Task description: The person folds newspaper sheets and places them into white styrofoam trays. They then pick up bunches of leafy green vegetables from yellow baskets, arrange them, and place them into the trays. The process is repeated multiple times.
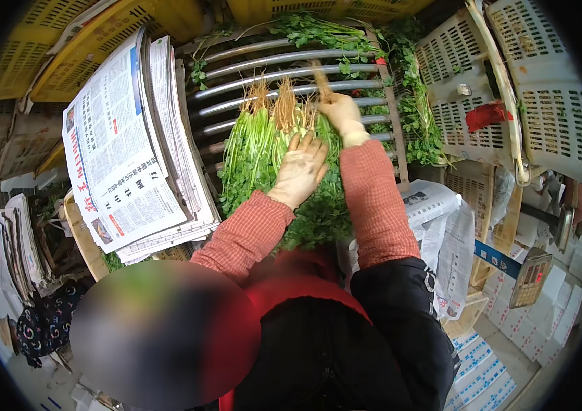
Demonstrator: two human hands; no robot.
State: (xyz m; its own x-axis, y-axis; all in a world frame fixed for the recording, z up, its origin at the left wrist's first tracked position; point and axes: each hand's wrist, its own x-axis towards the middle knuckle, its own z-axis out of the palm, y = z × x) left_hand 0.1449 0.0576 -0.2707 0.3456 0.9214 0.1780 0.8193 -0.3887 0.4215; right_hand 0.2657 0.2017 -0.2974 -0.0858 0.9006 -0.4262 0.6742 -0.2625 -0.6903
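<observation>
Before me, bunches of leafy green herbs point(250, 149), celery or coriander by their look, lie on a rack of metal bars point(219, 108), their brown roots pointing away from me. My left hand point(302, 169), in a pale stained glove, rests with spread fingers on the stems of the middle bunch. Beyond it and to the right, my right hand point(342, 114), gloved too, is closed at the base of a tuft of roots point(322, 82). Whether that tuft belongs to a separate bunch cannot be told.
Stacked newspapers point(116, 149) lie left of the herbs. Yellow plastic crates point(168, 25) stand at the back, pale crates point(455, 97) at the right. Loose greens point(316, 31) lie over the rack's far end. A digital scale display point(531, 277) stands right; white boxes point(481, 370) lie below.
</observation>
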